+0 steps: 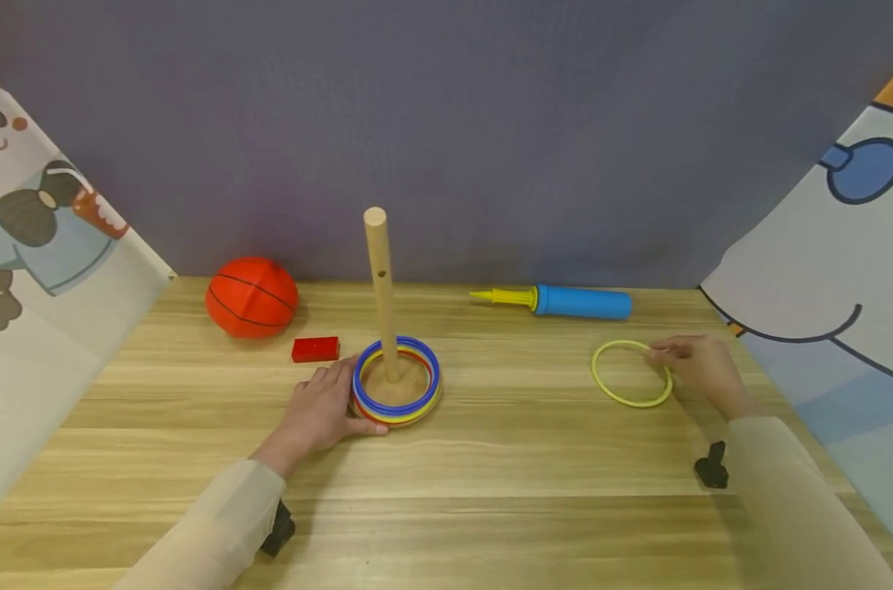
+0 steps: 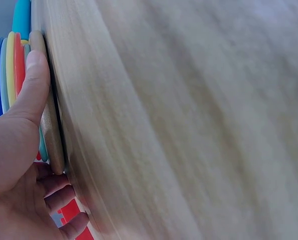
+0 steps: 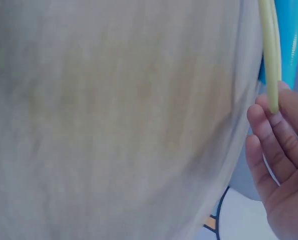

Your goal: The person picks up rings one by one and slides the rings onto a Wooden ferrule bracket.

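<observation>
A wooden ring-toss stand (image 1: 383, 287) rises upright from its round base, with several blue, yellow, red and pale rings (image 1: 436, 373) stacked around the foot of the post. My left hand (image 1: 317, 414) grips the base at its near left side. In the left wrist view the thumb (image 2: 34, 82) lies along the rings and the wooden base (image 2: 52, 135), with the fingers at the base's other side. Over at the right, my right hand (image 1: 700, 369) pinches the edge of a yellow ring (image 1: 638, 404), held tilted; the right wrist view shows this ring (image 3: 272, 60) between thumb and fingertips.
A red ball (image 1: 251, 297) with black lines sits at the back left, and a red block (image 1: 315, 350) lies just left of the stand. Near the back wall lies a blue and yellow hand pump (image 1: 582, 302). Printed side walls flank the wooden table (image 1: 491, 508).
</observation>
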Action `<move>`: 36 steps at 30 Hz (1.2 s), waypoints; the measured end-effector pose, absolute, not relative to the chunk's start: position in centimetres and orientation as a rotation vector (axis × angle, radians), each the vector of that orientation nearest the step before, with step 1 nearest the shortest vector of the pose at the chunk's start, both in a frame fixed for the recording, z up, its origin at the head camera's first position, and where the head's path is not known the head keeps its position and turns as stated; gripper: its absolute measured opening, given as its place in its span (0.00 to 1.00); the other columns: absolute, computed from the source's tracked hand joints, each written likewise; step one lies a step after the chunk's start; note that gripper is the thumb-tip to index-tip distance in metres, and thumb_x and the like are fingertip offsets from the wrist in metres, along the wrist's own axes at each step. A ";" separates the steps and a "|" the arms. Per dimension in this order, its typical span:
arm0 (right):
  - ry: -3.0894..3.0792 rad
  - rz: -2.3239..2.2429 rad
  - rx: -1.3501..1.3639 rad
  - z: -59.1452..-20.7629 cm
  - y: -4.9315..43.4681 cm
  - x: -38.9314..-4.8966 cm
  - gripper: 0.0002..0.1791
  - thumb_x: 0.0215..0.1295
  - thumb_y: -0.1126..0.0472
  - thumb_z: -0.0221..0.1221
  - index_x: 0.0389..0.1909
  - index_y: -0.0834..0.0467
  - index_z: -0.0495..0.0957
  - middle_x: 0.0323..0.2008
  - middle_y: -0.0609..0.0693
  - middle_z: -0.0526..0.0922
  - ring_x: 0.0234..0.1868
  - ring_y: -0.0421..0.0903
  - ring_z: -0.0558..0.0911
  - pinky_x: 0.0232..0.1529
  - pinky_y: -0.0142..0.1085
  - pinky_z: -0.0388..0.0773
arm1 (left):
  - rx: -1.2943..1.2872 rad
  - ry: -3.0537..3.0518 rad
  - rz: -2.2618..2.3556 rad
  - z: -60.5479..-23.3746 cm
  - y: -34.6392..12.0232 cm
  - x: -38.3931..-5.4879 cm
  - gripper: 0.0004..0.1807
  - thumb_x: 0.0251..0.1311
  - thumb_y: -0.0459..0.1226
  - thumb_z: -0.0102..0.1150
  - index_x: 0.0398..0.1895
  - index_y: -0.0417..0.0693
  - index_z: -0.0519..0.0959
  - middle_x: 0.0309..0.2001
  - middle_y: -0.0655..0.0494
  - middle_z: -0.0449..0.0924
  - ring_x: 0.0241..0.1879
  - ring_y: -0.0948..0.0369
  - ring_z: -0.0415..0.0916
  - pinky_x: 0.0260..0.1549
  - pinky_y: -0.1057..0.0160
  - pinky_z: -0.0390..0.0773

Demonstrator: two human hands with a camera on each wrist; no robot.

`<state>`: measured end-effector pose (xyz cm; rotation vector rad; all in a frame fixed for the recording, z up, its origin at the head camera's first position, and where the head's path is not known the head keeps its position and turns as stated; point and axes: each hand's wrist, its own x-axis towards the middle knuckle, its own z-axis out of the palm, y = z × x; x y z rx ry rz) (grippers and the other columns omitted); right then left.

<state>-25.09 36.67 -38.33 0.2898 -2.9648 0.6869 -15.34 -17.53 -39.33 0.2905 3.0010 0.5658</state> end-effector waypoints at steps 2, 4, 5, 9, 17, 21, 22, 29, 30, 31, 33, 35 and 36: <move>-2.962 0.679 0.316 -38.0 36.5 -24.8 0.18 0.72 0.56 0.63 0.48 0.69 0.84 0.38 0.67 0.87 0.43 0.69 0.85 0.39 0.58 0.80 | 0.291 2.998 0.566 -39.3 -17.6 -15.3 0.64 0.47 0.62 0.75 0.77 0.34 0.55 0.73 0.35 0.62 0.69 0.37 0.61 0.62 0.32 0.62; -2.954 0.679 0.347 -37.6 36.3 -24.5 0.17 0.73 0.56 0.62 0.49 0.68 0.84 0.37 0.65 0.88 0.42 0.68 0.85 0.40 0.61 0.79 | 0.293 2.997 0.567 -39.4 -17.6 -15.3 0.64 0.47 0.62 0.74 0.78 0.34 0.55 0.73 0.35 0.62 0.69 0.36 0.60 0.63 0.32 0.62; -2.944 0.680 0.373 -37.4 36.2 -24.4 0.17 0.73 0.57 0.62 0.49 0.68 0.84 0.36 0.64 0.88 0.42 0.68 0.85 0.40 0.61 0.79 | 0.295 2.998 0.568 -39.3 -17.6 -15.3 0.64 0.48 0.62 0.74 0.78 0.34 0.55 0.73 0.35 0.62 0.69 0.36 0.60 0.63 0.32 0.62; -2.861 0.649 0.480 -36.4 35.4 -23.9 0.12 0.70 0.60 0.64 0.45 0.65 0.87 0.34 0.60 0.89 0.38 0.63 0.88 0.35 0.48 0.83 | 0.294 2.997 0.577 -39.2 -17.6 -15.2 0.64 0.47 0.62 0.75 0.77 0.34 0.55 0.73 0.35 0.62 0.69 0.37 0.60 0.62 0.32 0.62; -2.786 0.596 0.583 -34.0 33.3 -22.9 0.10 0.68 0.60 0.67 0.45 0.61 0.88 0.29 0.51 0.89 0.34 0.56 0.88 0.33 0.41 0.80 | 0.294 2.996 0.572 -39.2 -17.6 -15.3 0.64 0.47 0.62 0.75 0.77 0.34 0.56 0.73 0.35 0.62 0.69 0.36 0.61 0.62 0.32 0.63; -2.800 0.574 0.592 -32.6 31.8 -22.2 0.12 0.70 0.56 0.65 0.46 0.59 0.89 0.31 0.50 0.90 0.35 0.56 0.88 0.34 0.49 0.81 | 0.294 2.994 0.569 -39.2 -17.6 -15.3 0.64 0.47 0.63 0.75 0.77 0.34 0.56 0.73 0.35 0.62 0.69 0.36 0.61 0.63 0.32 0.62; -2.807 0.570 0.595 -32.2 31.4 -22.1 0.12 0.70 0.56 0.65 0.47 0.59 0.89 0.31 0.49 0.90 0.35 0.56 0.88 0.35 0.51 0.81 | 0.293 2.993 0.569 -39.2 -17.6 -15.3 0.64 0.47 0.63 0.74 0.77 0.34 0.56 0.73 0.35 0.62 0.69 0.35 0.60 0.63 0.32 0.62; -2.817 0.607 0.691 -29.8 28.4 -21.6 0.14 0.71 0.54 0.64 0.50 0.58 0.88 0.35 0.49 0.90 0.40 0.58 0.88 0.41 0.58 0.81 | 0.301 2.999 0.574 -39.2 -17.6 -15.3 0.64 0.47 0.63 0.74 0.77 0.34 0.56 0.73 0.34 0.62 0.68 0.36 0.61 0.62 0.32 0.63; -2.821 0.617 0.703 -29.5 28.0 -21.5 0.14 0.71 0.54 0.64 0.50 0.58 0.88 0.35 0.50 0.90 0.40 0.58 0.88 0.41 0.58 0.81 | 0.303 3.000 0.577 -39.2 -17.6 -15.3 0.64 0.47 0.62 0.75 0.77 0.34 0.56 0.73 0.34 0.62 0.68 0.36 0.61 0.62 0.32 0.63; -2.818 0.630 0.718 -29.2 27.5 -21.4 0.14 0.71 0.55 0.64 0.49 0.58 0.88 0.35 0.50 0.90 0.41 0.58 0.88 0.42 0.58 0.81 | 0.304 3.001 0.578 -39.2 -17.6 -15.3 0.64 0.47 0.62 0.74 0.77 0.34 0.56 0.73 0.34 0.62 0.68 0.36 0.61 0.62 0.32 0.63; -2.817 0.649 0.735 -28.5 26.6 -21.3 0.13 0.71 0.55 0.64 0.49 0.57 0.88 0.35 0.49 0.90 0.41 0.57 0.88 0.42 0.58 0.81 | 0.306 3.000 0.579 -39.2 -17.6 -15.3 0.64 0.47 0.63 0.74 0.77 0.34 0.56 0.73 0.34 0.62 0.68 0.36 0.61 0.62 0.32 0.63; -2.810 0.678 0.764 -28.0 25.7 -21.2 0.13 0.71 0.56 0.64 0.48 0.58 0.88 0.35 0.49 0.90 0.40 0.56 0.88 0.41 0.57 0.81 | 0.307 2.999 0.581 -39.2 -17.6 -15.3 0.64 0.47 0.63 0.74 0.77 0.34 0.56 0.73 0.35 0.62 0.68 0.36 0.61 0.62 0.32 0.63; -2.795 0.675 0.785 -27.7 25.3 -21.1 0.12 0.70 0.56 0.65 0.48 0.57 0.88 0.34 0.47 0.90 0.38 0.54 0.89 0.40 0.55 0.82 | 0.309 3.000 0.583 -39.2 -17.6 -15.3 0.64 0.47 0.63 0.74 0.77 0.34 0.56 0.73 0.35 0.62 0.68 0.37 0.61 0.62 0.32 0.63</move>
